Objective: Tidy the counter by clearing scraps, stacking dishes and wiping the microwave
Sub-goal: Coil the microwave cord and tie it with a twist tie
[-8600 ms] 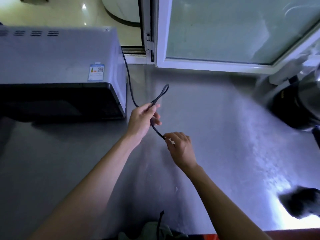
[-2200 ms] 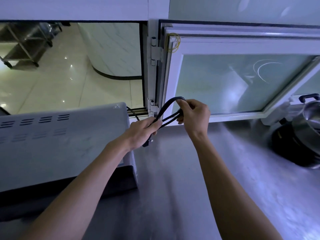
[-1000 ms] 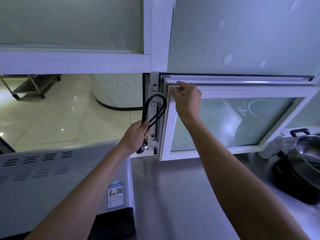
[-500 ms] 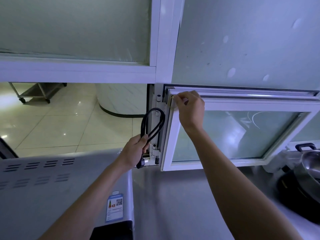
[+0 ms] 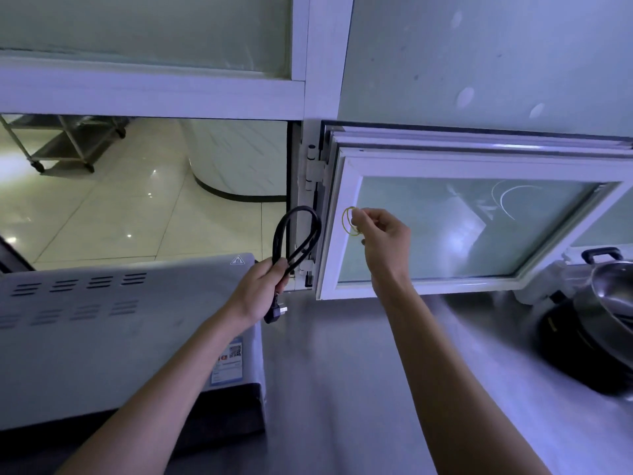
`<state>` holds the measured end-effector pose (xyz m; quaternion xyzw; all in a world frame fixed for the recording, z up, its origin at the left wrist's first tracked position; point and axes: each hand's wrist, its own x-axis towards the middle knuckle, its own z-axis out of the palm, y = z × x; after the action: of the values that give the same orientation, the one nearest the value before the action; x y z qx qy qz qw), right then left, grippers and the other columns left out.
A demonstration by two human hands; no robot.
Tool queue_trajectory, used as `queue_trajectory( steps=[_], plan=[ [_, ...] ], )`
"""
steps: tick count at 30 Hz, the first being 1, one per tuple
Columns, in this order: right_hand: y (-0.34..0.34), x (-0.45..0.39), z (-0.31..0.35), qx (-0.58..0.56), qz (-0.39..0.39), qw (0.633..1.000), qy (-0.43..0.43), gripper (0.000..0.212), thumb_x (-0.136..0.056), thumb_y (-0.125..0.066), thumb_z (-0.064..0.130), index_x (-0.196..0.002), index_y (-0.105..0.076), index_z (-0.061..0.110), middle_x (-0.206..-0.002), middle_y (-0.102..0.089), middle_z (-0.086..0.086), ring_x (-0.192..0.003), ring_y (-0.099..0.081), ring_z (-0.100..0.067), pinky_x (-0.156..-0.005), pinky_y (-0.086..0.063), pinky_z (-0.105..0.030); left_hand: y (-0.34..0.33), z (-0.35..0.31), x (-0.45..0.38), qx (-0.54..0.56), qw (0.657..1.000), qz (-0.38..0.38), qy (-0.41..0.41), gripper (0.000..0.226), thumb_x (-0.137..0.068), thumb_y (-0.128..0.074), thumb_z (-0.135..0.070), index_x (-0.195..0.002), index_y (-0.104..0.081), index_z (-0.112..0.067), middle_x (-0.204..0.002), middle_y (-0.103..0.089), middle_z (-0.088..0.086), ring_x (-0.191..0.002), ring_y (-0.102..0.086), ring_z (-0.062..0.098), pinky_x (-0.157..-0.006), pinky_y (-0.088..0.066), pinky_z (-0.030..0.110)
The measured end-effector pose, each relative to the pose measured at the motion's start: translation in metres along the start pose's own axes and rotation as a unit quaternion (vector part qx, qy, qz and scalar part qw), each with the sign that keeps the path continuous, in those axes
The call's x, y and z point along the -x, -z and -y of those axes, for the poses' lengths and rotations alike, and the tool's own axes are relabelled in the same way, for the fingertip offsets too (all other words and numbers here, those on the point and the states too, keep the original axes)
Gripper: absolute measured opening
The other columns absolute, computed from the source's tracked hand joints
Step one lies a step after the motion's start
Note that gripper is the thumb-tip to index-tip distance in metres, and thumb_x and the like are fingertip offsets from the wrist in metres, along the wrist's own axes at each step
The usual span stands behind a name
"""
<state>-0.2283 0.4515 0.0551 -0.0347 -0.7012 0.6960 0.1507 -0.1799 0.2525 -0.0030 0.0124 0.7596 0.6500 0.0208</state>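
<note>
My left hand point(image 5: 262, 291) grips the microwave's black power cord point(image 5: 297, 231), folded into upright loops, with the plug point(image 5: 275, 313) hanging below the fist. My right hand point(image 5: 382, 236) pinches a thin yellow rubber band point(image 5: 350, 221) in front of the open window sash, a little right of the cord loops. The grey microwave point(image 5: 113, 323) sits at the left on the steel counter point(image 5: 342, 389), its vented top and label facing me.
A white-framed window sash point(image 5: 479, 169) swings open over the counter's back edge. A steel pot point(image 5: 613, 289) on a black cooker point(image 5: 579, 351) stands at the right. Through the opening at left lie a tiled floor and a wheeled metal rack point(image 5: 65, 145).
My right hand has come down from the sash's top corner with the rubber band pinched in it. My left hand keeps the folded cord in the same place.
</note>
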Motion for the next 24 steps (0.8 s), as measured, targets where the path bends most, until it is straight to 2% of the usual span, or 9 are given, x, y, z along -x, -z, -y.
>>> queue_trajectory(
  steps=[3,6,9,12,15,20,24],
  plan=[
    [0.008,0.012,-0.013,-0.027,0.001,0.998,-0.055,0.013,-0.083,-0.073,0.032,-0.073,-0.072,0.024,-0.075,-0.072,0.005,-0.071,-0.063,-0.007,-0.068,-0.045,-0.025,-0.005,0.011,0.002,-0.038,0.999,0.006,-0.005,0.042,-0.108,-0.035,-0.027,-0.073,-0.046,-0.007,-0.069,-0.04,0.007,-0.064,-0.035,0.019,-0.051,-0.036,0.016],
    [0.017,0.023,-0.023,-0.068,0.013,0.992,-0.106,0.014,-0.081,-0.073,0.033,-0.069,-0.072,0.026,-0.078,-0.072,0.001,-0.076,-0.065,-0.009,-0.072,-0.043,-0.029,-0.009,0.021,0.0,-0.057,0.998,0.009,-0.005,0.041,-0.108,-0.036,-0.029,-0.072,-0.047,-0.011,-0.066,-0.043,0.002,-0.063,-0.038,0.016,-0.058,-0.034,0.024],
    [0.026,0.03,-0.032,-0.094,0.026,0.984,-0.147,0.018,-0.085,-0.071,0.03,-0.068,-0.067,0.025,-0.08,-0.07,0.0,-0.076,-0.064,-0.011,-0.074,-0.039,-0.032,-0.01,0.029,-0.004,-0.06,0.998,0.012,-0.005,0.044,-0.103,-0.039,-0.041,-0.071,-0.047,-0.012,-0.067,-0.043,0.007,-0.064,-0.038,0.02,-0.058,-0.033,0.03],
    [0.03,0.033,-0.037,-0.136,0.031,0.974,-0.176,0.016,-0.093,-0.066,0.022,-0.077,-0.064,0.019,-0.084,-0.072,-0.003,-0.077,-0.066,-0.014,-0.07,-0.036,-0.03,-0.011,0.037,-0.005,-0.078,0.997,0.018,0.002,0.05,-0.094,-0.04,-0.052,-0.071,-0.047,-0.008,-0.066,-0.042,0.007,-0.061,-0.038,0.019,-0.057,-0.036,0.031],
    [0.03,0.035,-0.038,-0.163,0.036,0.969,-0.183,0.012,-0.095,-0.065,0.02,-0.084,-0.063,0.016,-0.086,-0.072,-0.003,-0.079,-0.069,-0.015,-0.066,-0.036,-0.028,-0.013,0.047,-0.004,-0.09,0.995,0.025,0.026,0.055,-0.091,-0.042,-0.057,-0.075,-0.047,-0.005,-0.066,-0.043,0.004,-0.061,-0.039,0.019,-0.056,-0.039,0.036],
    [0.03,0.036,-0.039,-0.191,0.058,0.962,-0.185,0.007,-0.098,-0.06,0.021,-0.093,-0.063,0.016,-0.095,-0.076,-0.003,-0.09,-0.074,-0.018,-0.072,-0.044,-0.027,-0.015,0.053,-0.004,-0.088,0.995,0.018,0.03,0.049,-0.089,-0.041,-0.058,-0.07,-0.048,-0.014,-0.065,-0.045,-0.001,-0.061,-0.039,0.018,-0.053,-0.038,0.024],
    [0.033,0.034,-0.041,-0.202,0.073,0.958,-0.189,0.011,-0.101,-0.053,0.022,-0.092,-0.056,0.017,-0.108,-0.076,-0.008,-0.102,-0.073,-0.023,-0.065,-0.042,-0.028,-0.014,0.054,-0.006,-0.096,0.995,0.016,0.026,0.045,-0.09,-0.04,-0.06,-0.066,-0.052,-0.024,-0.063,-0.046,-0.005,-0.06,-0.04,0.016,-0.057,-0.035,0.03]
  ],
)
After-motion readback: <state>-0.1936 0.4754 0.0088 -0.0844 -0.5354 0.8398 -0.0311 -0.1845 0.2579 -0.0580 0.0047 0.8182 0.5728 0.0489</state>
